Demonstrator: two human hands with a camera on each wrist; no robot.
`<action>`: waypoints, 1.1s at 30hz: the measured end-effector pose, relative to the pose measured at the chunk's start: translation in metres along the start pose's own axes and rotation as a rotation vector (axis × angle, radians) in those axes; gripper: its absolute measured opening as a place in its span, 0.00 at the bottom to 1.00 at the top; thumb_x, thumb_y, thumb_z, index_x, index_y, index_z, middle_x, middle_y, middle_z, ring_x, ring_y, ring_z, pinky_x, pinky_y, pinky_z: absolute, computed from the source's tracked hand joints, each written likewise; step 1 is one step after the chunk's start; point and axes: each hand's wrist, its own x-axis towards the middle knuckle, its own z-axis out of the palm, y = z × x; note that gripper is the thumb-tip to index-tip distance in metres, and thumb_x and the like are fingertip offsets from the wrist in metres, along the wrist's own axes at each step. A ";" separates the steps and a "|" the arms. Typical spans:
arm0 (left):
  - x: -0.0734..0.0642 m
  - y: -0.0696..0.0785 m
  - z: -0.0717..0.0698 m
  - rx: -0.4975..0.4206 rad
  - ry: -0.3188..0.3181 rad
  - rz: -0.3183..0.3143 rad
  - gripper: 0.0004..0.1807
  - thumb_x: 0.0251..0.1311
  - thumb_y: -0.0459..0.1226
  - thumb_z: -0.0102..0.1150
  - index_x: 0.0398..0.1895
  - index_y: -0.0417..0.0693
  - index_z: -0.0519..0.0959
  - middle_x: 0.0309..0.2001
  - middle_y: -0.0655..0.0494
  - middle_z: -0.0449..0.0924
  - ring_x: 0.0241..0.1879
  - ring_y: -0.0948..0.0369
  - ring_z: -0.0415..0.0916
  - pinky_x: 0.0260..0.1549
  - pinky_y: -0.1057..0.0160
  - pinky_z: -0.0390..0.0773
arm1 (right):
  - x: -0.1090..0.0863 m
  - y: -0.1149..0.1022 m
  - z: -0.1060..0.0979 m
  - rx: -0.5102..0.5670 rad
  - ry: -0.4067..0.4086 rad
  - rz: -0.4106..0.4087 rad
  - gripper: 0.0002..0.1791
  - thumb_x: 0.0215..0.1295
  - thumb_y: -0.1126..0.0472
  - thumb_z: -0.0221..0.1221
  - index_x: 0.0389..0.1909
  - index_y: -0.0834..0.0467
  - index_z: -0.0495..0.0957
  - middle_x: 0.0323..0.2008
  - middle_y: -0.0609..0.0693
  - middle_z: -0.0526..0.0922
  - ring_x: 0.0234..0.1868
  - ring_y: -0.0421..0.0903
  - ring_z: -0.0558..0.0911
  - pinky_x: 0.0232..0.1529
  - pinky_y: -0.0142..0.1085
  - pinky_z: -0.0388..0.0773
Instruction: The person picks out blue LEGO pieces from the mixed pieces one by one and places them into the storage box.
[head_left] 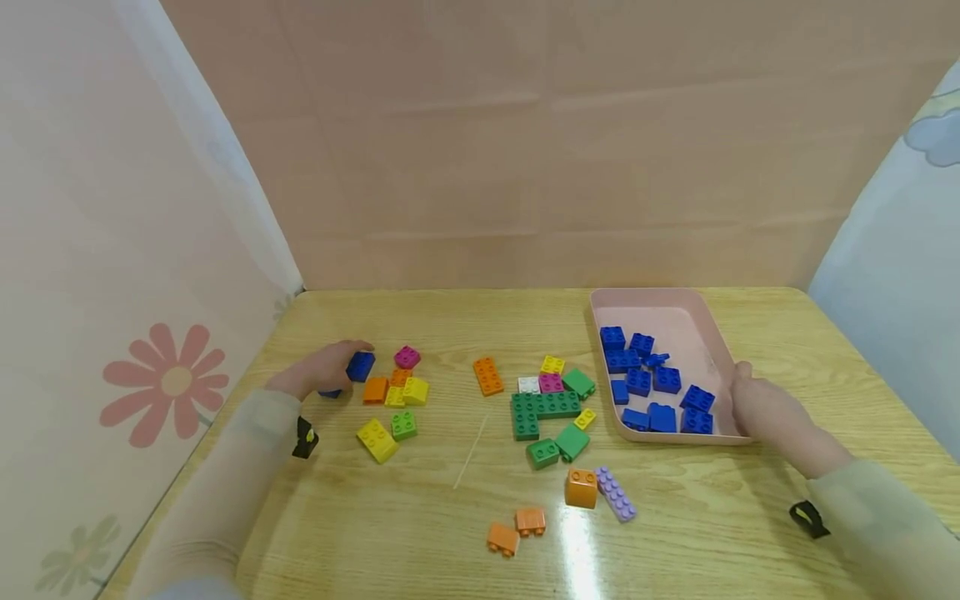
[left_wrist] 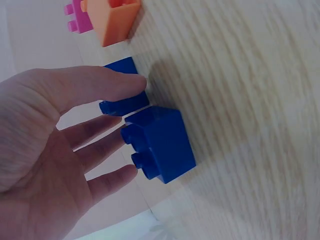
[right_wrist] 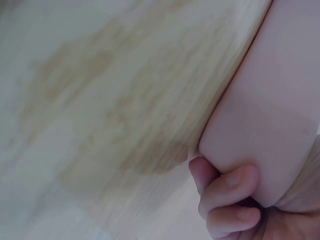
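My left hand [head_left: 324,370] is at the left of the table with a blue toy building brick [head_left: 361,367] between its thumb and forefinger. In the left wrist view the thumb lies across this brick [left_wrist: 126,107], and the forefinger is hidden behind it. A second blue brick [left_wrist: 170,145] sits close beside it, near the other, spread fingers; in the head view the hand partly covers it. My right hand [head_left: 772,410] grips the near right corner of a pink tray [head_left: 712,321], fingers curled at its wall in the right wrist view. Several blue bricks [head_left: 667,380] lie in the tray.
Orange, yellow, lime and magenta bricks [head_left: 407,357] lie right of my left hand. Green bricks [head_left: 525,417], with white, yellow and magenta ones, cluster left of the tray. Orange bricks [head_left: 503,539] and a lilac brick [head_left: 617,494] lie nearer. A brown backdrop [head_left: 525,167] stands behind.
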 end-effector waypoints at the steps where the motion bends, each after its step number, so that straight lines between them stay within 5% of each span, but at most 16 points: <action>1: 0.000 0.000 0.000 0.001 0.001 -0.001 0.38 0.50 0.24 0.65 0.67 0.33 0.64 0.63 0.29 0.63 0.60 0.36 0.64 0.58 0.37 0.64 | 0.000 0.000 0.000 0.002 0.003 0.000 0.24 0.52 0.79 0.49 0.46 0.86 0.50 0.09 0.51 0.63 0.09 0.43 0.64 0.13 0.33 0.59; 14: 0.005 0.002 0.002 0.026 0.037 0.006 0.33 0.50 0.25 0.65 0.63 0.35 0.69 0.59 0.32 0.70 0.55 0.39 0.69 0.55 0.38 0.68 | 0.000 0.001 0.001 -0.096 0.097 -0.079 0.22 0.51 0.80 0.51 0.44 0.87 0.53 0.09 0.48 0.61 0.09 0.42 0.62 0.12 0.32 0.57; 33: 0.005 0.007 0.003 0.093 0.043 -0.037 0.31 0.58 0.30 0.63 0.64 0.33 0.66 0.57 0.30 0.70 0.55 0.39 0.70 0.55 0.39 0.68 | -0.001 -0.003 -0.001 -0.010 0.036 -0.029 0.21 0.56 0.80 0.46 0.48 0.87 0.51 0.10 0.49 0.62 0.11 0.43 0.62 0.14 0.34 0.58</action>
